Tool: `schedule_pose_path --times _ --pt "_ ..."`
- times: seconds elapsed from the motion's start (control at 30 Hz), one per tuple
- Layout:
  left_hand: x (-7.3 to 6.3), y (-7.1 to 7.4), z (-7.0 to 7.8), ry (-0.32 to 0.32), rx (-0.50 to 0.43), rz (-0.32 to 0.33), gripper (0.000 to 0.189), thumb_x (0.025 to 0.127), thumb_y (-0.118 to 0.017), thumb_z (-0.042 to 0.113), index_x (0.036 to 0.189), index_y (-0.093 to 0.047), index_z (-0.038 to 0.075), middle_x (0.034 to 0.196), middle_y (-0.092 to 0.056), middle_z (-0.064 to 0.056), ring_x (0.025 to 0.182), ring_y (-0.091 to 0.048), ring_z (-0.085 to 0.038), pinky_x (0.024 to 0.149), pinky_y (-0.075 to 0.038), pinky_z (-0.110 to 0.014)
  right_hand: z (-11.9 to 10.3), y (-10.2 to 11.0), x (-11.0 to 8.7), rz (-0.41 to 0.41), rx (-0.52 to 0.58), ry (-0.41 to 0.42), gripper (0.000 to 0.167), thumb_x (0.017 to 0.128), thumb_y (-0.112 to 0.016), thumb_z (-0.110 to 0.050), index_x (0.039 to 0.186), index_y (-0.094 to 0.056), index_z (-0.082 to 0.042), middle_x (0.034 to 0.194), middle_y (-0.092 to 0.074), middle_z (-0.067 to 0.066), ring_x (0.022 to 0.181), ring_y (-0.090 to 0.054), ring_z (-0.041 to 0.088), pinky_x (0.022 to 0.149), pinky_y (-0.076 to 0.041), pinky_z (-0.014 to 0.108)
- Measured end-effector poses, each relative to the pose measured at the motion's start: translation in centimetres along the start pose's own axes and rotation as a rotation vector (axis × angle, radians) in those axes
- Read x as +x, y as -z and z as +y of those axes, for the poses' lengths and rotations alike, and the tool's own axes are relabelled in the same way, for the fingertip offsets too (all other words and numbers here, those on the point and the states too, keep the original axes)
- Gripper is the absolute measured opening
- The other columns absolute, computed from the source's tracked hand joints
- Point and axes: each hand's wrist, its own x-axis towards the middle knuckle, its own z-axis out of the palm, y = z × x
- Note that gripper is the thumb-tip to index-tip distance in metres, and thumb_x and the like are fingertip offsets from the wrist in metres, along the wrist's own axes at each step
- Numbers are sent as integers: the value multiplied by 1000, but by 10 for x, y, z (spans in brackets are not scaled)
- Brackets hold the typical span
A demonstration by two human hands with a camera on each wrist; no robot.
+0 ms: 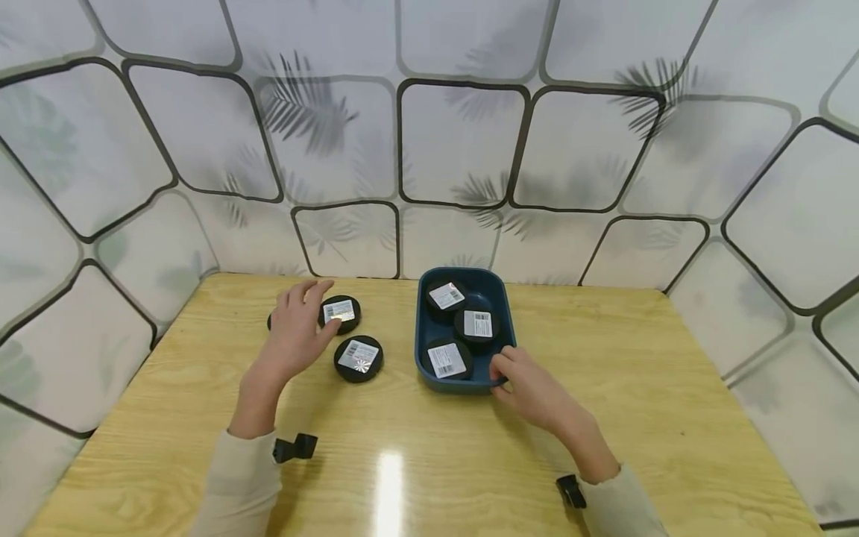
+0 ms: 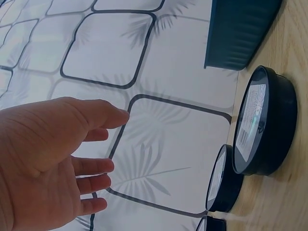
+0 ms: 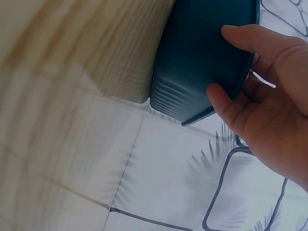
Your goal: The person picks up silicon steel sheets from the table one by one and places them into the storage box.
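My left hand (image 1: 293, 332) hovers over the left part of the table, fingers apart and holding nothing. Below it are flat round black containers with white labels: one (image 1: 340, 309) beside the thumb, a nearer one (image 1: 359, 359), and another mostly hidden behind the hand. In the left wrist view the nearest container (image 2: 269, 120) rests on the wood, away from the fingers. With my right hand (image 1: 530, 388) I grip the rim of a dark blue plastic bin (image 1: 446, 386) at its near right corner, thumb against the outer wall (image 3: 192, 53). Three more labelled black containers (image 1: 478, 325) lie inside the bin.
The light wooden table (image 1: 604, 350) carries everything. Behind it and at both sides stands a pale patterned backdrop (image 1: 463, 142) with dark outlines and leaf shapes. Small black clips (image 1: 295, 447) show at the sleeves.
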Motion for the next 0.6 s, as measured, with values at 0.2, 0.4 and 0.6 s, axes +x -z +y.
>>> schedule_pose_path --times 0.2,0.4,0.6 --pt "-1 6 -5 32 -19 -22 57 95 -63 14 144 -40 0 141 -36 -35 128 -30 -57 96 -30 -71 -1 -1 2 -3 -18 -3 26 82 -79 -6 82 -56 -16 83 -44 -6 81 -42 12 71 -45 28" --pt "0 6 -11 46 -28 -27 57 95 -63 16 144 -40 -1 141 -37 -35 128 -30 -56 97 -29 -71 -1 1 2 11 -22 -10 26 81 -79 -4 81 -55 -15 83 -43 -6 80 -41 13 70 -44 28" --pt "-1 8 -18 72 -47 -34 57 96 -63 15 145 -39 -3 141 -35 -35 128 -29 -56 98 -27 -71 0 -1 1 17 -27 10 27 81 -79 -5 81 -54 -16 82 -42 -8 79 -40 11 69 -43 27"
